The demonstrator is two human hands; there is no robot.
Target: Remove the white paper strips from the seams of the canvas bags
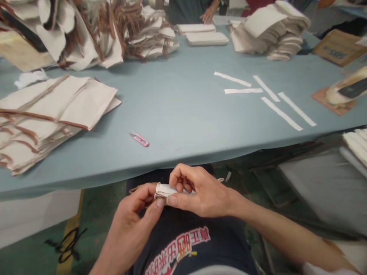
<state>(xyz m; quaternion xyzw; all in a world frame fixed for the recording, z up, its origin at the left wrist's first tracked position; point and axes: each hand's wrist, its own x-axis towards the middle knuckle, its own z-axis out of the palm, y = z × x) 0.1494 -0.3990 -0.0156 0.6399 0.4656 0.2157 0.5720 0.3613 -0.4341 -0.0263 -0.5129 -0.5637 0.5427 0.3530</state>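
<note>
Over my lap, in front of the table edge, my left hand [137, 214] pinches the left end of a folded white fabric piece [164, 190] with a brownish edge. My right hand [197, 191] grips the same piece from the right, thumb along its lower side and fingers curled above it. Much of the piece is hidden by my fingers, and a thin brown part sticks out behind my left hand. On the table beyond lie pink thread snips [139, 139], apart from both hands.
The blue-covered table [177, 95] bears a stack of cream fabric pieces [86, 99] at left, white strips [281, 112] at right, and piles of fabric [266, 30] at the back. A cardboard box [338, 47] stands far right. Another person's hand [209, 14] rests across the table.
</note>
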